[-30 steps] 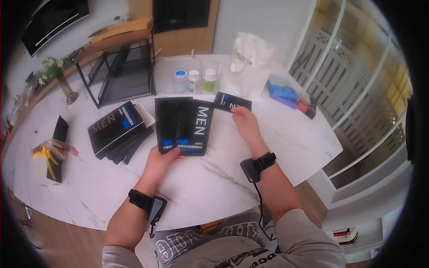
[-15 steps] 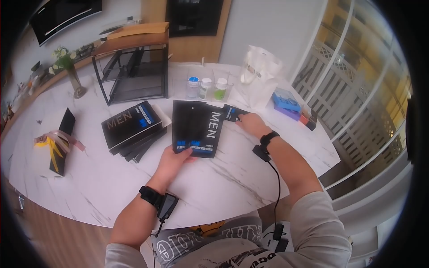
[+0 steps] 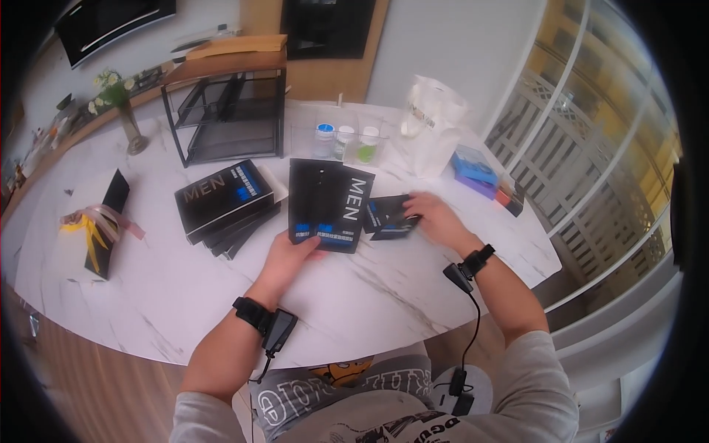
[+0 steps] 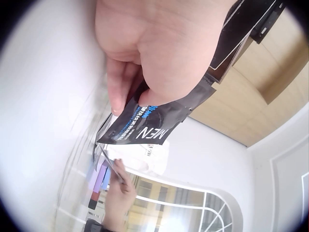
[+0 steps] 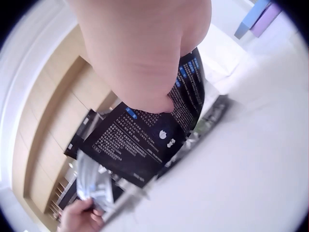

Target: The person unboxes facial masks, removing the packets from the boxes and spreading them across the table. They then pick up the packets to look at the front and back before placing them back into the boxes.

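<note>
My left hand (image 3: 289, 257) grips the lower edge of a few black sachets (image 3: 323, 199) printed "MEN", thumb across the front, fingers behind. They are slightly fanned over the marble table. To their right, my right hand (image 3: 437, 220) pinches another black sachet (image 3: 385, 215) by its far right part. Small white print covers the back of this sachet (image 5: 130, 140) in the right wrist view, with a second dark edge below it. Left of the sachets lies a stack of black "MEN" boxes (image 3: 225, 196), the top one with blue lettering.
Behind the sachets stand a clear organizer with several bottles (image 3: 325, 140) and a white bag (image 3: 432, 125). A black mesh rack (image 3: 229, 122) is at back left, blue and purple boxes (image 3: 475, 171) at right. A ribboned black-and-white box (image 3: 96, 229) sits far left.
My right hand has drawn its sachet off the table toward me and tilted it. The left hand keeps its hold on the fanned sachets. The head view has shifted slightly.
</note>
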Demonstrator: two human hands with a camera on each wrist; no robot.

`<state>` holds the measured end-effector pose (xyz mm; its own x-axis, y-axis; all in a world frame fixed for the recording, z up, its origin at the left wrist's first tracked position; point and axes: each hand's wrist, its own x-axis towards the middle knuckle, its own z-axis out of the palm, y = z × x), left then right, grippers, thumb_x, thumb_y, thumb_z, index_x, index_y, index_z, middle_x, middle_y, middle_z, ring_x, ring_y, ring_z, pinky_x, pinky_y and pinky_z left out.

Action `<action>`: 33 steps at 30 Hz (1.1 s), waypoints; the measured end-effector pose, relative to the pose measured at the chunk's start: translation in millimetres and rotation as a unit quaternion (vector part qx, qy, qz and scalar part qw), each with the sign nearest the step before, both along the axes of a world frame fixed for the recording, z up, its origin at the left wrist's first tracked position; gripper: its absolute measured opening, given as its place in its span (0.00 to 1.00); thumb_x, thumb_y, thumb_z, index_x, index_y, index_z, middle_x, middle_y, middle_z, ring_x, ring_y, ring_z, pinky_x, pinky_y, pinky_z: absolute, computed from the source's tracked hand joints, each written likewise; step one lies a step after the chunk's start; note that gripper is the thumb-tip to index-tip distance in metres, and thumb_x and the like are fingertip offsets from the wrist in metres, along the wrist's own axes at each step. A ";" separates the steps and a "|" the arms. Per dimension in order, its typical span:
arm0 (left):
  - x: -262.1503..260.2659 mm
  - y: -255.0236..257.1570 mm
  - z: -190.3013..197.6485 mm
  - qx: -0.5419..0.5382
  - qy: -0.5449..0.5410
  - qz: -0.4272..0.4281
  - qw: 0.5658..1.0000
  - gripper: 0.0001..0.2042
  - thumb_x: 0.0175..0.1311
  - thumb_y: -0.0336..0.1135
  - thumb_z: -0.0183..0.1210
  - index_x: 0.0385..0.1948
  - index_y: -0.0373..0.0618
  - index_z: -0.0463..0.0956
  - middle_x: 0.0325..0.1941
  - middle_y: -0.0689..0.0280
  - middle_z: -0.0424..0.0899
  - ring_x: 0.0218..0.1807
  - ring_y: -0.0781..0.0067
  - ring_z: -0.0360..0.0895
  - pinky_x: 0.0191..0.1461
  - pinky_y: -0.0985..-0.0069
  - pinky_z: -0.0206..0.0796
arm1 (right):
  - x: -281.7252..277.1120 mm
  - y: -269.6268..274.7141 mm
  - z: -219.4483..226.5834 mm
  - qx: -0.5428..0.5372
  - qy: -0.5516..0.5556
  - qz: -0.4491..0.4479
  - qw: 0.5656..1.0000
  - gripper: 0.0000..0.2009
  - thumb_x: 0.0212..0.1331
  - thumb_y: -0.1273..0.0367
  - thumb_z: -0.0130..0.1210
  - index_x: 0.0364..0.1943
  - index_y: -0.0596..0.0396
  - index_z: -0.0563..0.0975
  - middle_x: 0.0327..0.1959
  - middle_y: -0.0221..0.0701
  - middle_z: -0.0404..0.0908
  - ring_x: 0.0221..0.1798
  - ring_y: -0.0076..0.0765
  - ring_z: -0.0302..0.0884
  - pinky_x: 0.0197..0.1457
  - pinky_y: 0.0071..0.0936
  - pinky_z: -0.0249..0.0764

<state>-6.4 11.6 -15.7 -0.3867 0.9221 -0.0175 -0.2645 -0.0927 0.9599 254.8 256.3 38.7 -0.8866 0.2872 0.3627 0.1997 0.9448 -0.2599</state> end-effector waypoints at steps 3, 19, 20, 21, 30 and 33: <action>-1.3 2.8 -3.9 -0.016 0.009 -0.002 1.000 0.11 0.69 0.25 0.55 0.49 0.30 0.75 0.46 0.57 0.84 0.42 0.69 0.84 0.46 0.76 0.79 | -4.6 -33.2 37.0 -0.017 0.072 -0.002 0.997 0.24 0.45 0.88 0.46 0.42 0.48 0.85 0.63 0.36 0.74 0.74 0.54 0.56 0.74 0.44 0.58; 6.7 0.8 7.4 -0.021 -0.114 -0.009 0.993 0.09 0.71 0.22 0.51 0.50 0.35 0.73 0.50 0.60 0.81 0.48 0.69 0.81 0.54 0.69 0.81 | -93.9 -74.0 -27.1 0.002 0.134 0.005 0.991 0.24 0.46 0.85 0.48 0.44 0.47 0.86 0.74 0.38 0.60 0.75 0.62 0.51 0.74 0.46 0.57; 6.8 1.8 7.2 -0.022 -0.107 0.001 0.994 0.09 0.71 0.21 0.51 0.50 0.35 0.73 0.51 0.60 0.81 0.49 0.70 0.81 0.55 0.70 0.81 | -90.5 -74.0 -23.2 0.020 0.132 0.016 0.991 0.29 0.48 0.85 0.48 0.57 0.52 0.78 0.73 0.43 0.60 0.74 0.62 0.54 0.75 0.43 0.58; 6.1 3.0 5.1 -0.013 -0.110 0.005 0.994 0.09 0.71 0.21 0.51 0.50 0.35 0.73 0.51 0.60 0.81 0.49 0.70 0.81 0.55 0.70 0.81 | -88.2 -73.7 -22.4 -0.091 0.153 0.014 0.984 0.28 0.50 0.84 0.48 0.59 0.52 0.76 0.71 0.42 0.62 0.72 0.59 0.57 0.73 0.42 0.60; 8.8 2.8 10.5 0.003 -0.091 0.042 0.995 0.09 0.69 0.21 0.54 0.49 0.34 0.74 0.49 0.60 0.82 0.50 0.70 0.81 0.55 0.73 0.80 | -88.2 -91.6 -40.8 -0.543 0.197 0.065 0.814 0.22 0.62 0.71 0.62 0.59 0.58 0.72 0.51 0.31 0.81 0.52 0.28 0.78 0.56 0.28 0.75; 8.9 1.6 12.2 -0.016 -0.060 0.038 0.997 0.09 0.68 0.21 0.55 0.48 0.34 0.75 0.49 0.61 0.82 0.49 0.70 0.82 0.53 0.73 0.81 | -90.5 -97.0 -51.4 -0.538 0.212 0.054 0.814 0.18 0.60 0.72 0.64 0.53 0.59 0.77 0.49 0.30 0.82 0.51 0.23 0.77 0.55 0.25 0.75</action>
